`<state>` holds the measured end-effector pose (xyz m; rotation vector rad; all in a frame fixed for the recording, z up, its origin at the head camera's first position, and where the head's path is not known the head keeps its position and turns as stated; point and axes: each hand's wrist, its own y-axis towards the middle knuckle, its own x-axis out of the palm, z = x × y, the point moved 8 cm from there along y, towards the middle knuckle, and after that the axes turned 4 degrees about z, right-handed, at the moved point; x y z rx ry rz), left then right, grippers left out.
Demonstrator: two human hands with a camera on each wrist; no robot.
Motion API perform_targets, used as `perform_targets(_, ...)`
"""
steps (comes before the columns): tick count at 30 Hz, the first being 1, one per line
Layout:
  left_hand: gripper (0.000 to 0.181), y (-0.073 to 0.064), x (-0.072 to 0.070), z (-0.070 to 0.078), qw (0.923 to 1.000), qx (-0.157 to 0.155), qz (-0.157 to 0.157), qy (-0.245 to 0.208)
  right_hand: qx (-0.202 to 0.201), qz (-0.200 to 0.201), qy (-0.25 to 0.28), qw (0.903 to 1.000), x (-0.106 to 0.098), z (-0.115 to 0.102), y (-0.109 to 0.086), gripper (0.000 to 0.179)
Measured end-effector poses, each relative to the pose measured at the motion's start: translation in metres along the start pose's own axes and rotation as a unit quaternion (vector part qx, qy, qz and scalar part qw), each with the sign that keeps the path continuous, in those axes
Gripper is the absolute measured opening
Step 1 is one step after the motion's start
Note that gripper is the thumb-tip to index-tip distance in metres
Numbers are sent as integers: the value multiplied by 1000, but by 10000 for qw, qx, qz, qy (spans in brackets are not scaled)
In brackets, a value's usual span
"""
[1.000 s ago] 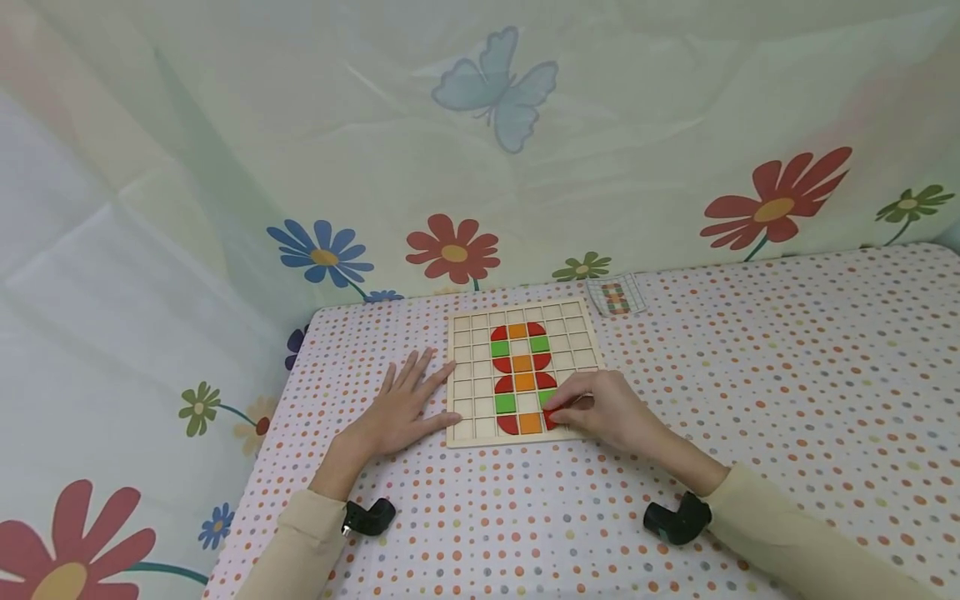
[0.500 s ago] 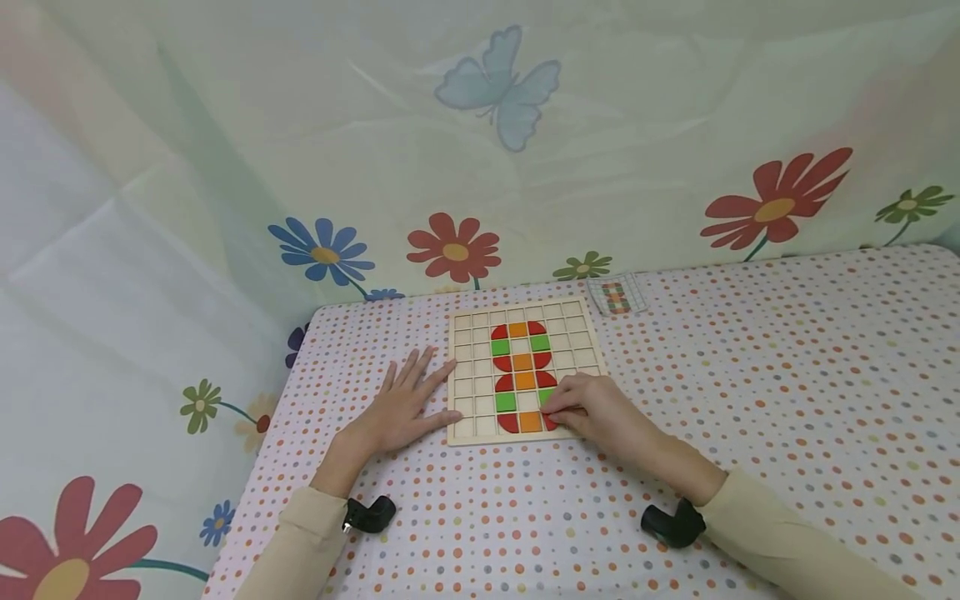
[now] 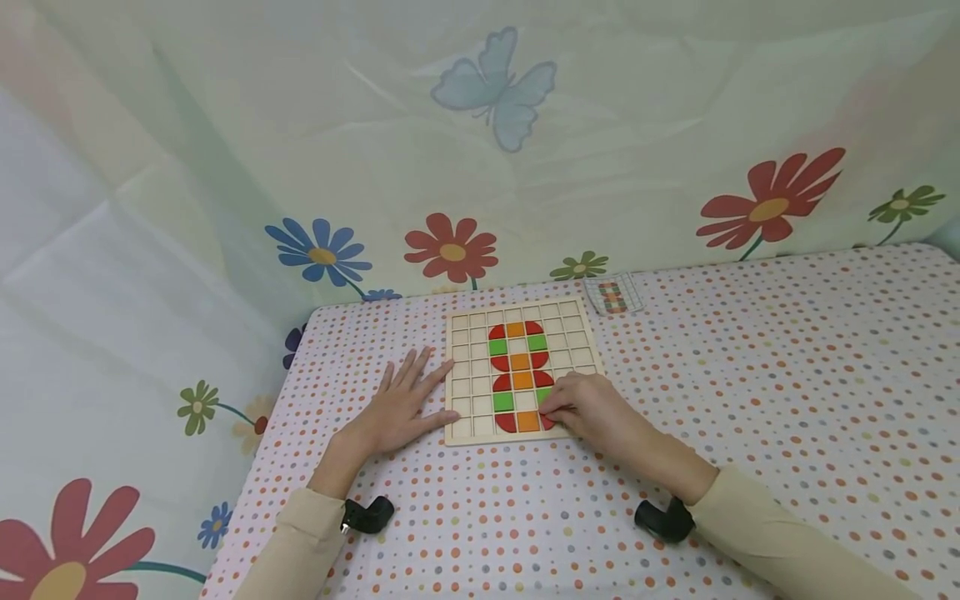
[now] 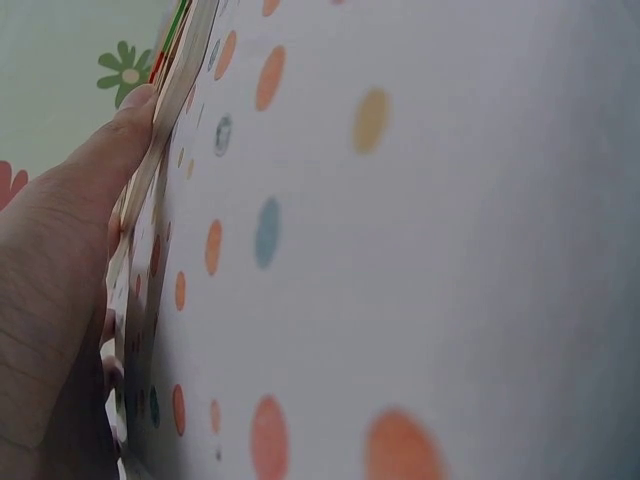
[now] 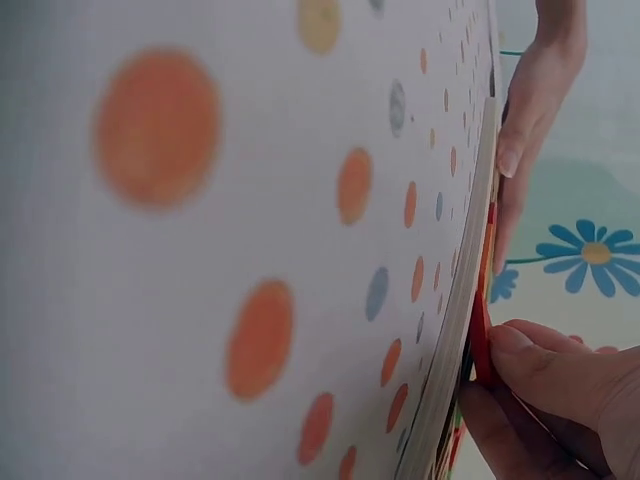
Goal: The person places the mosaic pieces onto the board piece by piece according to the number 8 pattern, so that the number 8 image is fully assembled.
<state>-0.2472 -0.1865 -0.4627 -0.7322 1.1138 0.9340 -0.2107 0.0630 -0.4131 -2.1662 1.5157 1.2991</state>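
Note:
A square wooden grid board lies on the dotted cloth, with red rounded tiles, orange squares and green squares forming an 8-like pattern in its middle columns. My left hand is spread flat on the cloth, its thumb and index fingertips on the board's left edge. At the pattern's near right corner, my right hand pinches a red quarter-round tile between thumb and fingers. In the right wrist view that tile stands tilted against the board's surface. The fingers partly cover it and the green tile beside it.
A small pattern card with a matching coloured design lies beyond the board's far right corner. Behind the table hangs a flowered cloth backdrop. A black wrist camera is on the left wrist, and another is on the right.
My right hand has shifted slightly left, and the red tile at its fingertips has settled closer into the corner cell. My left hand stays in place on the board's edge.

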Motion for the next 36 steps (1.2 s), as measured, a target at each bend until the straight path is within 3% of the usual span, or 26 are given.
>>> perform_targets(13,85,-1,-2,-1,10000,11,22,-9,68,-71,-235,9997,-1,-3,0,17)
perform_targets(22,86,0,-1,-2,10000,-20,-14,-24,88,12,106,9999,-2,3,-1,14)
perform_targets(26,86,-1,1,-3,9999,-84,-45,-60,211,180,348,9990,-12,11,-5,13)
perform_targets(30,86,-5,1,-3,9998,-146,-63,-106,267,477,115,9984,-32,21,-12,23)
perform_targets(33,83,-10,-2,3,9998,-73,-37,-199,206,680,-231,9972,-51,32,-20,40)
perform_targets(36,74,-18,-12,15,9989,163,257,-355,267,808,-517,9950,-70,48,-33,63)
